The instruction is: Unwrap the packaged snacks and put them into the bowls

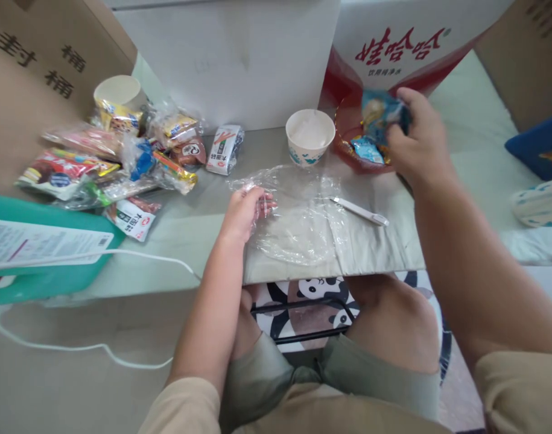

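Above a red translucent bowl (345,141) on the right, my right hand (420,135) pinches a blue-green snack packet (377,114), slightly blurred. Another small light-blue packet (367,149) lies in the bowl. My left hand (249,208) is closed on the left edge of a clear plastic bag (298,226), which spreads crumpled over the table; part of its fingers is behind the film. A white utility knife (359,211) rests at the bag's right side. Behind the bag stands a paper cup (310,137) with something whitish inside.
Several wrapped snacks (90,163) are heaped at the left beside another paper cup (118,90). A single snack packet (224,149) lies nearer the middle. White boxes (230,54) line the back. A teal case (44,277) and white cable (144,253) occupy the front left.
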Action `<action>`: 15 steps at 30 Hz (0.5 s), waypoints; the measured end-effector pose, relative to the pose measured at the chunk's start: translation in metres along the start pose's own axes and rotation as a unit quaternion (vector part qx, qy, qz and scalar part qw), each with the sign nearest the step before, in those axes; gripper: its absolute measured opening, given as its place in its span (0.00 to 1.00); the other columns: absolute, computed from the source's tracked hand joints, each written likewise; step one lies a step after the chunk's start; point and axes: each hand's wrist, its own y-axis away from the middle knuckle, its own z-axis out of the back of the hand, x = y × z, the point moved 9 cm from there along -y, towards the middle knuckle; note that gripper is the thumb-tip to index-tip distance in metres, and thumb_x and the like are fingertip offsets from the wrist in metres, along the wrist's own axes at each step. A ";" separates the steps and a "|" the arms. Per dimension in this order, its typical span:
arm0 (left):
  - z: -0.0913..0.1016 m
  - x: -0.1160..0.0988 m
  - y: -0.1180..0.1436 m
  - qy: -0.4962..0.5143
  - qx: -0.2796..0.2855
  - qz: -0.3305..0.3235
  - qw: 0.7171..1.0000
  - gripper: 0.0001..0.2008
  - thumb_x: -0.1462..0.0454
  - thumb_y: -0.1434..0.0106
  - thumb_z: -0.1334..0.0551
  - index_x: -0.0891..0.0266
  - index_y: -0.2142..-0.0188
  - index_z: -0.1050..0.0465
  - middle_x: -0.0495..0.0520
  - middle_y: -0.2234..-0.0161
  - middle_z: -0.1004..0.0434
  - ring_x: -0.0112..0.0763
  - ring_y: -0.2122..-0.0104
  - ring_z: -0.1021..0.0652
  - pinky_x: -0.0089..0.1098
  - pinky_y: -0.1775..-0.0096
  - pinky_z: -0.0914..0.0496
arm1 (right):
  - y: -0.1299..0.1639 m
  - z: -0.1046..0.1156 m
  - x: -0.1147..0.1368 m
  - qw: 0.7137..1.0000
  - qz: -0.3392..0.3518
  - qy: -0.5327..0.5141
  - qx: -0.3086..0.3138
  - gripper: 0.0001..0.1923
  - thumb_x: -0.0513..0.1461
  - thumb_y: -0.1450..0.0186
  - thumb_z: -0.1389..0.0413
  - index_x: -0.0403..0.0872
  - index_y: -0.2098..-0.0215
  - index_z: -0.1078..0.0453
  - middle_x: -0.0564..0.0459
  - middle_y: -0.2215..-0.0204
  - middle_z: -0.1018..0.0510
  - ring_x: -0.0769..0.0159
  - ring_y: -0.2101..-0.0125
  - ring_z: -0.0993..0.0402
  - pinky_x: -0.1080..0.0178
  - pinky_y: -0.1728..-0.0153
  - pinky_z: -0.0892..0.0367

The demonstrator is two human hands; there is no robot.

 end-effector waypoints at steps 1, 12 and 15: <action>0.000 -0.001 -0.001 -0.002 0.004 -0.001 1.000 0.06 0.66 0.43 0.34 0.61 0.72 0.31 0.49 0.74 0.22 0.26 0.75 0.19 0.23 0.73 0.29 | 0.001 0.005 0.003 1.000 -0.001 0.008 -0.023 0.15 0.43 0.27 0.44 0.50 0.44 0.26 0.41 0.50 0.19 0.53 0.44 0.24 0.52 0.47 0.26; 0.026 -0.010 -0.005 -0.121 -0.012 -0.037 0.992 0.05 0.66 0.41 0.34 0.61 0.72 0.28 0.49 0.73 0.21 0.25 0.77 0.22 0.24 0.75 0.32 | 0.095 -0.150 0.042 0.957 0.017 0.068 0.280 0.34 0.44 0.33 0.41 0.56 0.29 0.37 0.48 0.25 0.43 0.38 0.25 0.53 0.31 0.29 0.50; 0.053 -0.023 -0.013 -0.187 -0.086 -0.082 0.975 0.06 0.67 0.41 0.35 0.60 0.73 0.30 0.47 0.76 0.25 0.23 0.81 0.28 0.27 0.78 0.40 | 0.107 -0.153 0.033 0.940 -0.004 0.092 0.328 0.38 0.46 0.34 0.39 0.57 0.27 0.41 0.47 0.24 0.49 0.36 0.25 0.57 0.31 0.29 0.54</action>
